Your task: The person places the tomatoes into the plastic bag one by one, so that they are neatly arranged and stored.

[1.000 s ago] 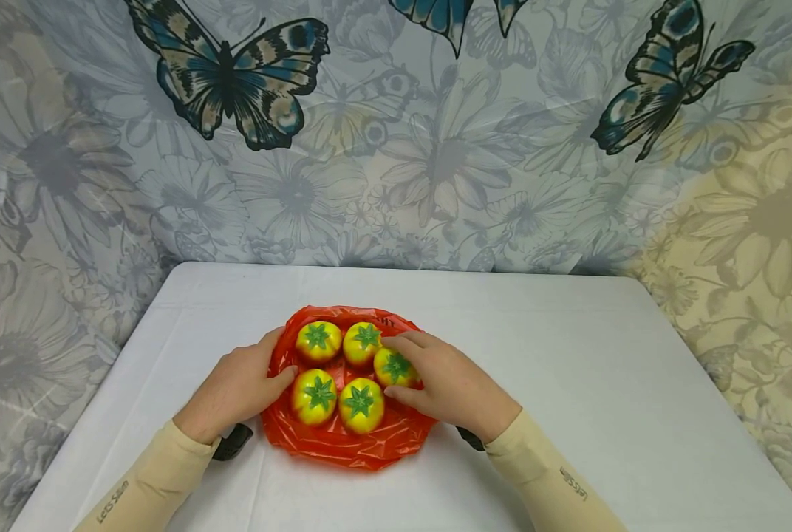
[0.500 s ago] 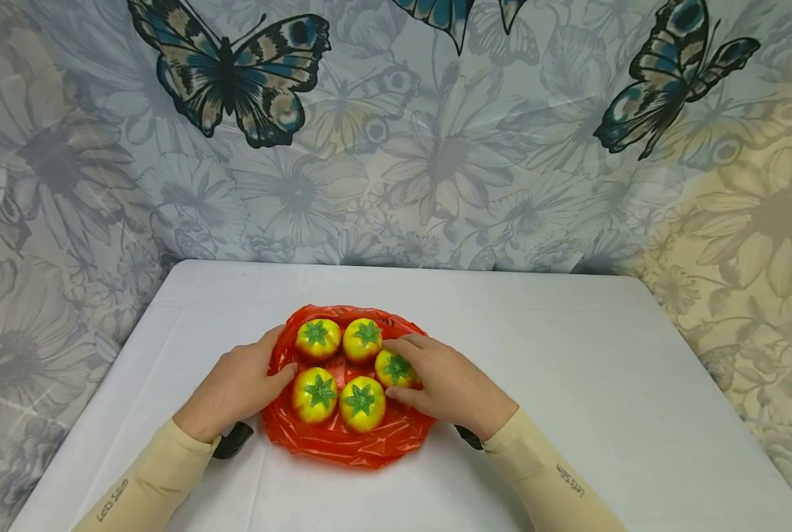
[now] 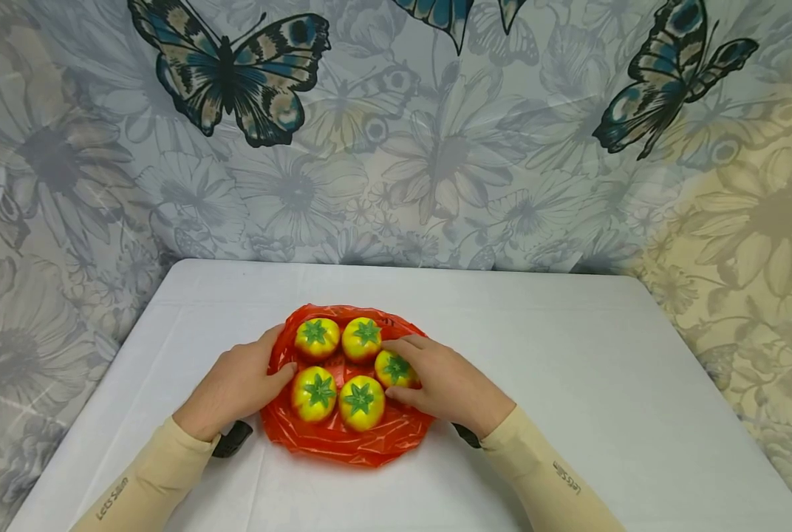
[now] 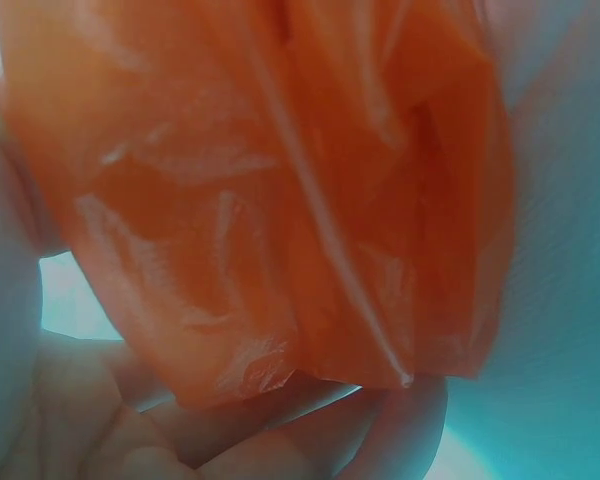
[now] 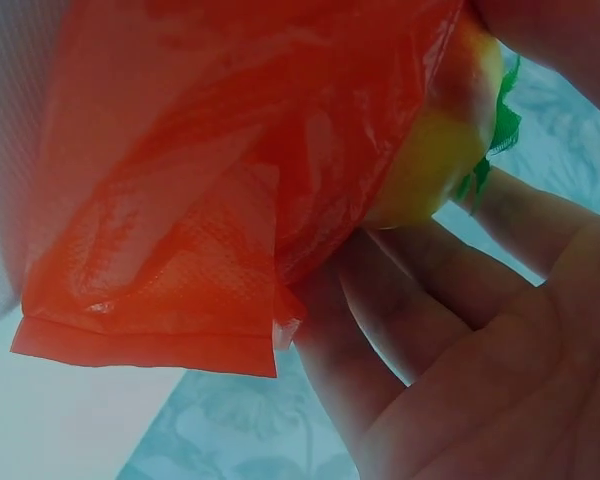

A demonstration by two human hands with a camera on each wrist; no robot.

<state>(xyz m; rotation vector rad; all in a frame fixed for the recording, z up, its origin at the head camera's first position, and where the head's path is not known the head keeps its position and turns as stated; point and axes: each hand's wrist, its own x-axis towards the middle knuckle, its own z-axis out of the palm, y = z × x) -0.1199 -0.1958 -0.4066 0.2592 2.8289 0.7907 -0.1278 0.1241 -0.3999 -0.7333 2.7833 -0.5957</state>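
In the head view a crinkled red plastic bag (image 3: 369,448) lies spread on the table with several glossy yellow-and-red toy tomatoes (image 3: 361,399) on it, each topped by a green star-shaped calyx. My left hand (image 3: 239,380) grips the bag's left side, its thumb over the edge near the lower-left tomato. The left wrist view has its curved fingers (image 4: 280,440) against the bag. At the right edge, my right hand (image 3: 445,377) holds the rightmost tomato (image 3: 394,368) between thumb and fingers. The right wrist view shows this tomato (image 5: 430,150) partly covered by the bag.
A white-covered table (image 3: 555,391) extends around the bag, with its far edge against a floral fabric backdrop (image 3: 403,148) printed with butterflies. Dark wrist devices (image 3: 233,440) sit under both wrists. Beige sleeves (image 3: 549,473) cover the forearms.
Both hands keep their places on the bag and the tomatoes stay as they are. Only a very slight shift of the whole view shows.
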